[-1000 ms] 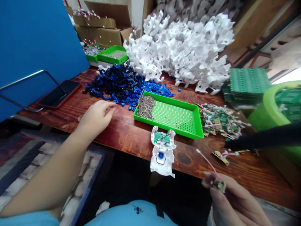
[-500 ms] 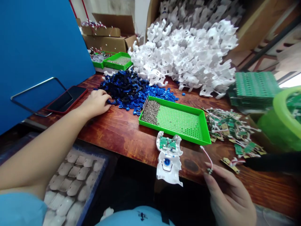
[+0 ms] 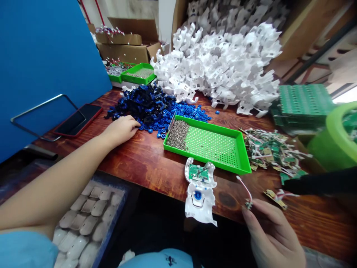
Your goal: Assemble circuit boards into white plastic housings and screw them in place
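My right hand [image 3: 275, 232] is closed in a pinch on a small circuit board [image 3: 248, 204], from which a pink-and-white wire with a white plug sticks up. At the near edge of the pile of black and blue plastic parts [image 3: 145, 98], my left hand [image 3: 122, 130] rests low with curled fingers; its fingertips are partly hidden, and whatever they grip cannot be made out. Small blue rings [image 3: 184, 109] lie beside that pile. Between the hands, at the table edge, sits a white plastic shell [image 3: 199, 212] with a blue round piece, joined to another white half carrying a green circuit board [image 3: 198, 172].
A green tray [image 3: 223, 167] holds small screws at its left end. Wired boards [image 3: 272, 149] are heaped to its right, near stacked green panels [image 3: 305, 100]. White shells [image 3: 217, 67] pile up behind. A red-edged phone [image 3: 78, 121] lies left; a crate [image 3: 111, 219] stands below.
My left hand has shifted right and slightly nearer along the edge of the black and blue pile. My right hand keeps its pinch on the small wired board, almost unmoved.
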Tool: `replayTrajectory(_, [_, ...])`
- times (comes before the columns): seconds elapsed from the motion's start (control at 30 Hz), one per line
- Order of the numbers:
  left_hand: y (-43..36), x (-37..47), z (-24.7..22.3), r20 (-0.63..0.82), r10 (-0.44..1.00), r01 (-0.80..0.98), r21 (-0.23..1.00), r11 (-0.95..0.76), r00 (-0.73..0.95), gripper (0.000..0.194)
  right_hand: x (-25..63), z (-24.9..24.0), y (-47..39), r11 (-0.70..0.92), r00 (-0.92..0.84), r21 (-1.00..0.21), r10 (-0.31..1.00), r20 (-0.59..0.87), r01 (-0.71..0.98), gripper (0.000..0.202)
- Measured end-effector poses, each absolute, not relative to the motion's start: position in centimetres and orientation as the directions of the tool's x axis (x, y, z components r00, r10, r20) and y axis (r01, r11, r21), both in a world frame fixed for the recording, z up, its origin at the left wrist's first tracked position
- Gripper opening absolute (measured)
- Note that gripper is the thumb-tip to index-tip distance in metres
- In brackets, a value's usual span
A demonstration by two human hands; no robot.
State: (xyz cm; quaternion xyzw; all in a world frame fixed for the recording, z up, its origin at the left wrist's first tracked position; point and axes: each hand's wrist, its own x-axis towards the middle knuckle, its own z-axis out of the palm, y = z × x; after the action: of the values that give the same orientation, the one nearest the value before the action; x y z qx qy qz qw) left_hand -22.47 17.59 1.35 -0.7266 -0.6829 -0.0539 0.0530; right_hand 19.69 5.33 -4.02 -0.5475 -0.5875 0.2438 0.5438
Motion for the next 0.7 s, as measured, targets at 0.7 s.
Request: replayTrajectory(0.7, [14.4,-23.6,2.2,0.119,0.991,0.998,-0.038,-0.059,0.063,0.020,19.5,-4.0,5.5,0.284,0.146,-0.862,0.916,0.373,0.421,0.025])
